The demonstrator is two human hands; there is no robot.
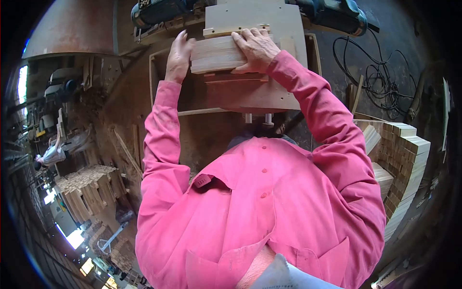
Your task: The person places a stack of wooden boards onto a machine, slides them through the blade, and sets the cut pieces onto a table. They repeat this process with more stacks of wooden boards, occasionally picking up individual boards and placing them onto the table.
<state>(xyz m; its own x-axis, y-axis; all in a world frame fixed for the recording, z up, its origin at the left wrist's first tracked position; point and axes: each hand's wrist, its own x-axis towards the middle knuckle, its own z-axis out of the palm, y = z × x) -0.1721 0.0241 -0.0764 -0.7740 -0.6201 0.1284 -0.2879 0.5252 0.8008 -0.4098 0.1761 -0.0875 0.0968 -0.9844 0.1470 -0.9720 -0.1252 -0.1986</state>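
Note:
A short row of pale wooden strips lies side by side on the machine table, between a drilled wooden fence on the far side and a reddish board on the near side. My right hand spans the right end of the strips, fingers over their far edge and thumb at the near edge. Beside their left end, my left hand is held upright with its fingers stretched out, slightly blurred, and nothing in it.
Blue motors flank the table at the far side. Black cable lies coiled on the floor at right. Stacked wooden blocks stand close on my right. More timber piles and another person are off to the left.

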